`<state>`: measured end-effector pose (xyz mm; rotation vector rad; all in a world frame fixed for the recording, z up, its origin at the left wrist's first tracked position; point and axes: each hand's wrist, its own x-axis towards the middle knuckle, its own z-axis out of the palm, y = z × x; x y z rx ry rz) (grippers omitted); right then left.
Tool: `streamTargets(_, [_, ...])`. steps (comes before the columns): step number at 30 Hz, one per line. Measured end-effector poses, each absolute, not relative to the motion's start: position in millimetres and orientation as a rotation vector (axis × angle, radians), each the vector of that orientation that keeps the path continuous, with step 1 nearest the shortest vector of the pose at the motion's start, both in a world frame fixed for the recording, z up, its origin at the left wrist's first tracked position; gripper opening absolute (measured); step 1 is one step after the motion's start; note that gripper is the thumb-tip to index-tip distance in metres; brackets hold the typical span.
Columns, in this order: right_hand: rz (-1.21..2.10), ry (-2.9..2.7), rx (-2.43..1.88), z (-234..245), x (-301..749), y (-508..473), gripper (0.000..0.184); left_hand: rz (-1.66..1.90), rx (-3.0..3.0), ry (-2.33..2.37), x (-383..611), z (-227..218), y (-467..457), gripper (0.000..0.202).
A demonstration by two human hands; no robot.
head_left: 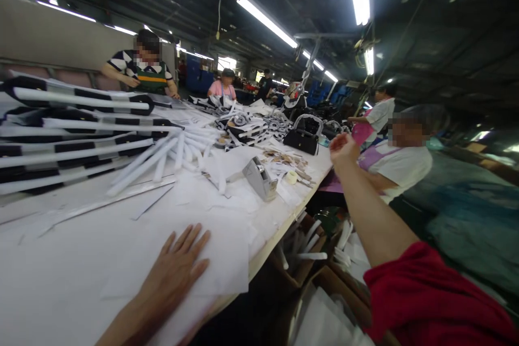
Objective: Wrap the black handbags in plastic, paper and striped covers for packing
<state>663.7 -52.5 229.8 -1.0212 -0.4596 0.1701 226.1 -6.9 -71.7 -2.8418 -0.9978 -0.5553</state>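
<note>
My left hand (178,259) lies flat with fingers spread on thin white sheets (227,259) at the table's near edge. Stretched out to the right, past that edge, my right hand (344,148) is raised with its fingers curled in. Whatever it may hold is hidden. A grey tape dispenser (260,178) stands on the table beyond the sheets, with a small pale roll (291,177) beside it. Farther back, a black handbag (302,140) with a wrapped handle appears close to my right hand; neither of my hands touches it.
Stacked black pieces with white padded strips (81,119) fill the left side. White tubes (141,165) stick out from them. Brown scraps (287,161) lie near the dispenser. Below the edge stand cardboard boxes (320,281). A co-worker in white (409,167) sits right; others work farther back.
</note>
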Motion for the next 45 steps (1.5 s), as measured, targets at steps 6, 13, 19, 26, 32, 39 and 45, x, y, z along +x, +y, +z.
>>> streamTargets(6, [0.156, -1.191, -1.375, 85, 515, -14, 0.043, -0.442, -2.931, -1.021, 227, -57, -5, 0.052])
streamTargets(13, [0.167, -1.969, -1.717, -23, 432, -28, 0.034, -0.517, -2.842, -1.181, 225, -76, 10, 0.054])
streamTargets(19, [0.034, -2.069, -1.905, -26, 439, -21, 0.035, -0.355, -2.76, -1.381, 240, -74, 11, 0.056])
streamTargets(26, [-0.046, -2.074, -1.886, -32, 437, -21, 0.032, -0.235, -2.934, -1.341, 239, -47, 23, 0.058])
streamTargets(32, [-0.108, -2.017, -1.871, -40, 437, -20, 0.031, -0.264, -3.015, -1.422, 241, -29, 28, 0.052])
streamTargets(39, [-0.034, -2.064, -1.929, -34, 433, -20, 0.025, -0.344, -2.931, -1.499, 250, -30, 25, 0.05])
streamTargets(45, [0.088, -1.993, -2.007, -12, 447, -27, 0.014, -0.331, -3.014, -1.41, 252, -24, 30, 0.051])
